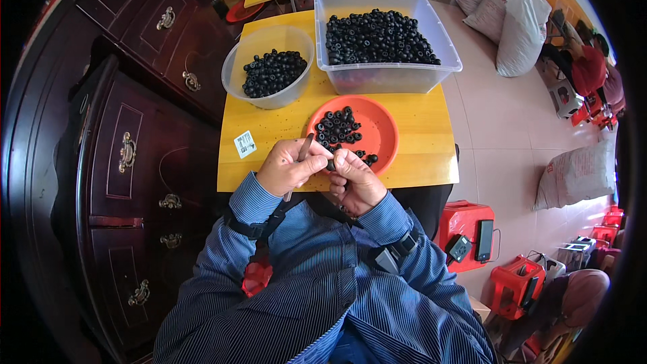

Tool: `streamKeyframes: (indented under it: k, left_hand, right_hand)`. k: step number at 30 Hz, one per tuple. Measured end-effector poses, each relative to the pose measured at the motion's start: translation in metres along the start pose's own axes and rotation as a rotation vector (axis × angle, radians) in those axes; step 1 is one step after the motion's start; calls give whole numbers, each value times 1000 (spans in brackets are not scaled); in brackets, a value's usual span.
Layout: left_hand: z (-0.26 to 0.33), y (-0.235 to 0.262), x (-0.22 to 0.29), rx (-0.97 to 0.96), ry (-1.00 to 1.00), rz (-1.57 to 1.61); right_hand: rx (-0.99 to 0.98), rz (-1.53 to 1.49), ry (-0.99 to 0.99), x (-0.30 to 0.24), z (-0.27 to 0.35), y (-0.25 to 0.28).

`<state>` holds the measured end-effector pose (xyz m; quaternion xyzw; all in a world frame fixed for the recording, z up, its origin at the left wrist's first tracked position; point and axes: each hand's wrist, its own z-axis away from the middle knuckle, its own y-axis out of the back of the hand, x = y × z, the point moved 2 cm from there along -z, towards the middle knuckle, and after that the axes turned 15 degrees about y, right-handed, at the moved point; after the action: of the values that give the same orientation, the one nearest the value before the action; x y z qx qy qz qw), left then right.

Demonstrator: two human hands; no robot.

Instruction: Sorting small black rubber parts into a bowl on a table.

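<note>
Both my hands meet over the near edge of an orange-red plate (385, 136). My left hand (283, 167) is closed around a thin, flat, knife-like tool (306, 146), its end sticking up past the fingers. Thumb and fingers of my right hand (360, 180) pinch a small black round part (330, 164), which my left fingertips also touch. Fingers cover most of that part. On the plate lies a loose pile of small black ring-shaped parts (339, 126), several with open centres.
A round clear tub (232, 74) and a large clear bin (391, 81), both holding black parts, stand on the yellow table (424, 141). A dark wooden cabinet (121, 135) rises at left. Red stools (465, 212), white sacks (522, 27) and seated people (590, 71) are at right.
</note>
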<state>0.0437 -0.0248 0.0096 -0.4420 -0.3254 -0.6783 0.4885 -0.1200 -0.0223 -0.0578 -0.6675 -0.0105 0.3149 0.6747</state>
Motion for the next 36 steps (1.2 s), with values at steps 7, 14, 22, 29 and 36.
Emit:
streamKeyframes:
  k: [7,14,22,29,36]
  left_hand:
    - [0,2,-1,-14,-24,-12]
    - [3,-6,7,28,-103,-87]
    - [0,-6,7,43,-71,-28]
    - [-8,-2,-8,39,-170,-192]
    - [-16,46,33,680,-376,-450]
  right_hand:
    - [-31,-72,-14,-1,-2,-2]
    - [-5,-34,-6,-3,-3,-5]
    - [-17,-20,-3,-1,-4,-2]
    - [-11,-11,-10,2,-4,1]
    - [10,-243,-136,8,-7,16]
